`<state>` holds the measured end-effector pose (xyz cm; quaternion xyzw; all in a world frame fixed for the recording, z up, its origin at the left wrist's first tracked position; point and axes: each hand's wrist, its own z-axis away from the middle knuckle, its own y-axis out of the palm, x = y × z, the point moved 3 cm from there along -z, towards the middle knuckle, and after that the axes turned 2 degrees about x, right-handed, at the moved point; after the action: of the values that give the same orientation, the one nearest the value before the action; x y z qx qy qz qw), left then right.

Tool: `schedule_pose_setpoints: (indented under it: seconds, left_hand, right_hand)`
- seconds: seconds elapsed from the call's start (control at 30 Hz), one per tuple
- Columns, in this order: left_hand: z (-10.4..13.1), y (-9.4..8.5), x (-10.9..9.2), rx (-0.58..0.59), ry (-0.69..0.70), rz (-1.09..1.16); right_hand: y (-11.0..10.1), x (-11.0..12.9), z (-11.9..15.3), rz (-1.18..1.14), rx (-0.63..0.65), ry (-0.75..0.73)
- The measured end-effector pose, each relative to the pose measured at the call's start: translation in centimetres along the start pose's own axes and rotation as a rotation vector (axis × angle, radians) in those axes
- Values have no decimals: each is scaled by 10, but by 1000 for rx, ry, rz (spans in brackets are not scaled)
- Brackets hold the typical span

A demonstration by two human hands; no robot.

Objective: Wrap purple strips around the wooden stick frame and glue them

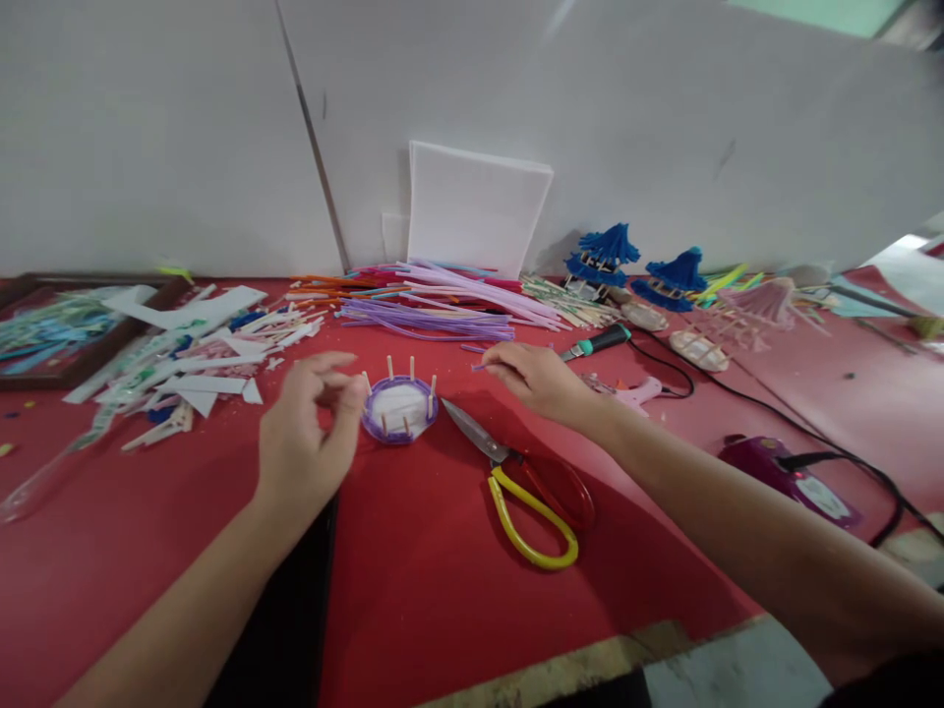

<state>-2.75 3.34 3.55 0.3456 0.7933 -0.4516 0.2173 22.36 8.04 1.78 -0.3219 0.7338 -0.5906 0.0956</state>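
A small round base with a purple fuzzy rim, a white middle and several short upright sticks stands on the red table. My left hand is just left of it, fingers loosely curved and thumb apart, with nothing visible in them. The thumb tip is close to one stick; I cannot tell whether they touch. To the right, my right hand pinches a short purple pipe cleaner piece. Between the hands and nearer me lie scissors with one yellow and one red handle, their tip beside the base.
Purple pipe cleaners lie in bundles before white paper. Scraps and a brown-rimmed tray are left. Right are a utility knife, a pink glue gun, cords, a purple device and blue-roofed models.
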Motion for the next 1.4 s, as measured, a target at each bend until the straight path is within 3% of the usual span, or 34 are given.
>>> schedule_pose_setpoints:
  seconds: [0.13, 0.3, 0.47, 0.8, 0.97, 1.17, 1.4]
  left_hand:
    - [13, 10, -20, 145, 463, -230]
    - [22, 18, -26, 394, 666, -101]
    - [21, 20, -20, 437, 636, -60]
    - [18, 23, -17, 391, 593, -119]
    - [19, 21, -10, 309, 489, -100]
    - [17, 23, -11, 263, 429, -192]
    - [14, 20, -6, 209, 336, -334]
  right_hand:
    - [-7, 31, 14, -374, 44, -88]
    - [-9, 67, 22, -543, 85, -155]
    - [3, 75, 24, -602, 19, -70]
    - [-5, 46, 25, -561, -62, 19]
    - [-2, 9, 21, -112, -1, 133]
    - [-11, -51, 18, 163, 82, 232]
    - [3, -58, -15, 300, 155, 190]
